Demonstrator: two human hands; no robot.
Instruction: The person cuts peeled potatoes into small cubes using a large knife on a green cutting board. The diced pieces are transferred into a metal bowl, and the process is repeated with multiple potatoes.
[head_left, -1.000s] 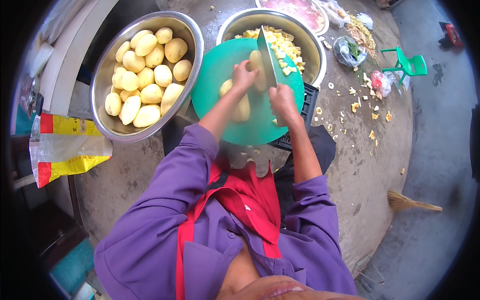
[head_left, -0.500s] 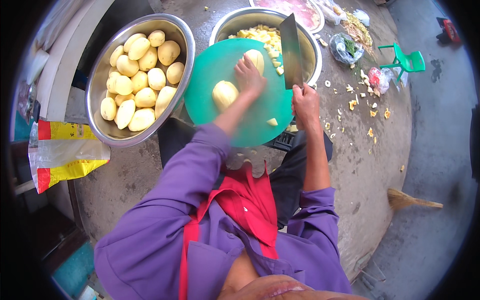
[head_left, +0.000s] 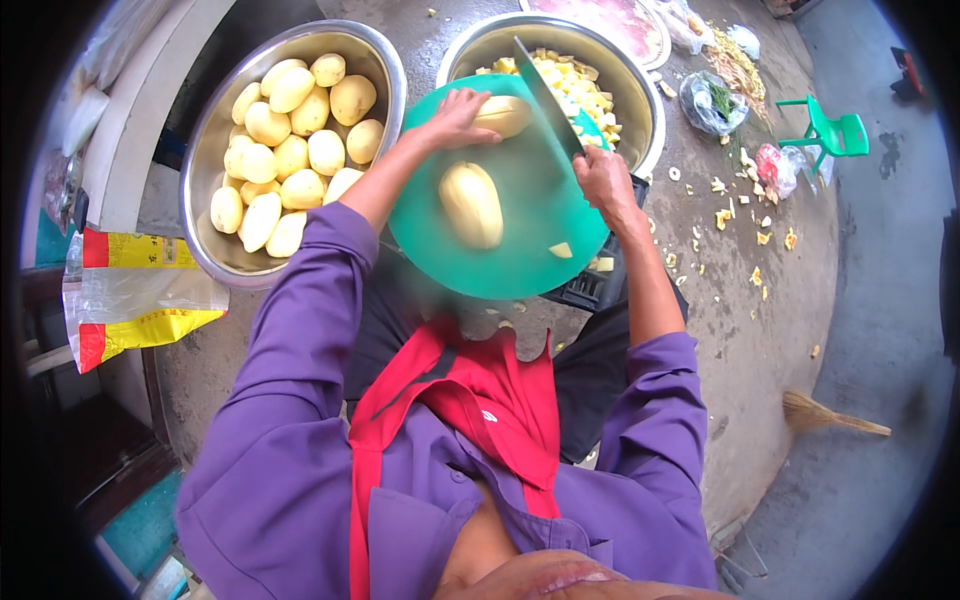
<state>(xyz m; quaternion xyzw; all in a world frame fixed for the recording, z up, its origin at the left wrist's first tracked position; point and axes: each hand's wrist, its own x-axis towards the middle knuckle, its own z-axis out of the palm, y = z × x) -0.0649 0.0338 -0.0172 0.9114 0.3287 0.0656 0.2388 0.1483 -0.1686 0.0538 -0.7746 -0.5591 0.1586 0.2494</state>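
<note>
While the left hand (head_left: 455, 112) is pressing a peeled potato (head_left: 503, 113) onto the green board (head_left: 520, 255) at upper middle, fingers curled on it, the right hand (head_left: 603, 175) is gripping the cleaver (head_left: 545, 95) tight. Fingertips should be tucking back from the blade, I think.

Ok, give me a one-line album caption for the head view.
Left hand steadies a peeled potato on a green cutting board while the right hand holds a cleaver over it.
</note>
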